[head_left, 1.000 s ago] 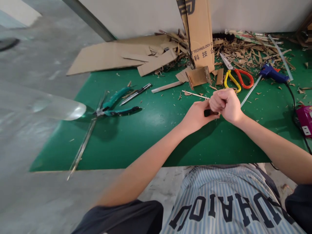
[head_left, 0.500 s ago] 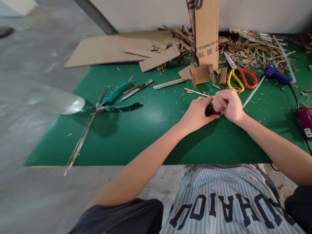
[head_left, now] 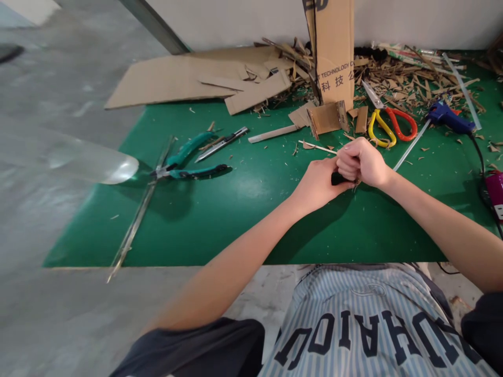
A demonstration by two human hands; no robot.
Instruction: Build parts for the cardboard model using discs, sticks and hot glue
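My left hand [head_left: 320,180] and my right hand [head_left: 363,163] meet above the front half of the green table, fingers closed and touching. Between their fingertips a small brown bit shows, mostly hidden, so its kind is unclear. The right hand is curled like a fist over the left fingertips. Just behind the hands lies a thin white stick [head_left: 317,146]. Scissors [head_left: 381,118] with one yellow and one red handle rest beyond the right hand, blades pointing away. A folded cardboard piece [head_left: 327,119] stands close behind.
Green-handled pliers [head_left: 188,159] and a utility knife [head_left: 222,144] lie left on the table [head_left: 236,220]. A blue glue gun [head_left: 450,118] with its cord is at right. Cardboard scraps [head_left: 412,86] and an upright cardboard strip [head_left: 336,52] are at the back.
My right hand has shifted slightly left and up over the left fingertips. The view has moved a little; the objects on the table lie as before.
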